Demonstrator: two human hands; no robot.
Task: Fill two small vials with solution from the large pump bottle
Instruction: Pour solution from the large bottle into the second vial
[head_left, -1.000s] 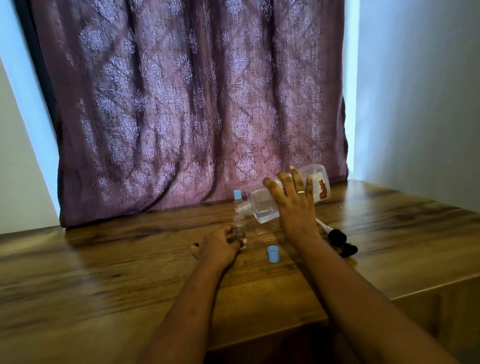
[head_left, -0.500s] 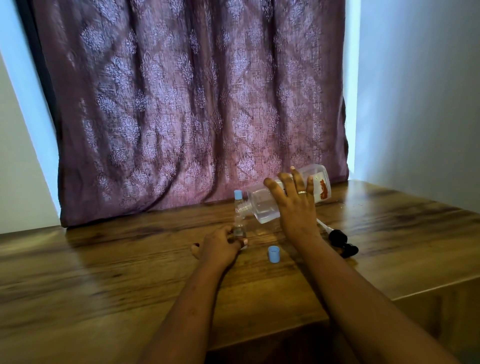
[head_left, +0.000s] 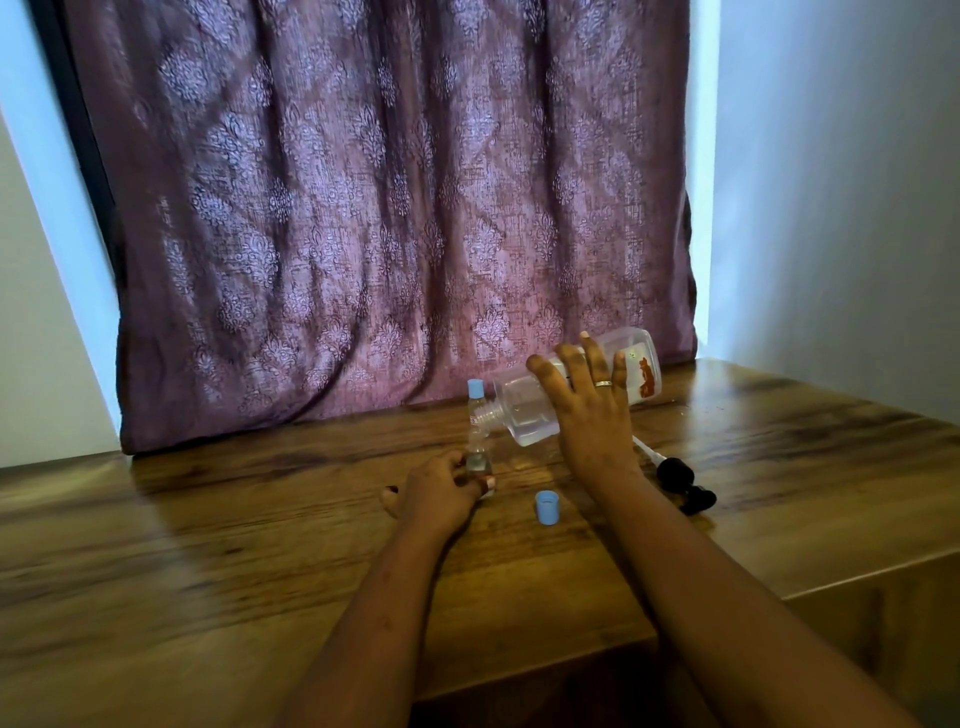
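At the centre of the frame we see the right hand (head_left: 589, 415) curled over the large clear bottle (head_left: 524, 415). The bottle is tipped on its side above the wooden table (head_left: 208, 545), with its open neck pointing left at the top of a small vial (head_left: 478, 460). The left hand (head_left: 436, 493), just lower left, pinches the base of that vial, which stands upright on the table. A blue-capped vial (head_left: 474, 389) shows just behind it; we cannot tell whether the two touch. A loose blue cap (head_left: 547, 507) stands between the wrists. The black pump head (head_left: 683, 480), with its white tube, lies to the right of the right wrist. A patterned purple curtain (head_left: 363, 208) hangs behind.
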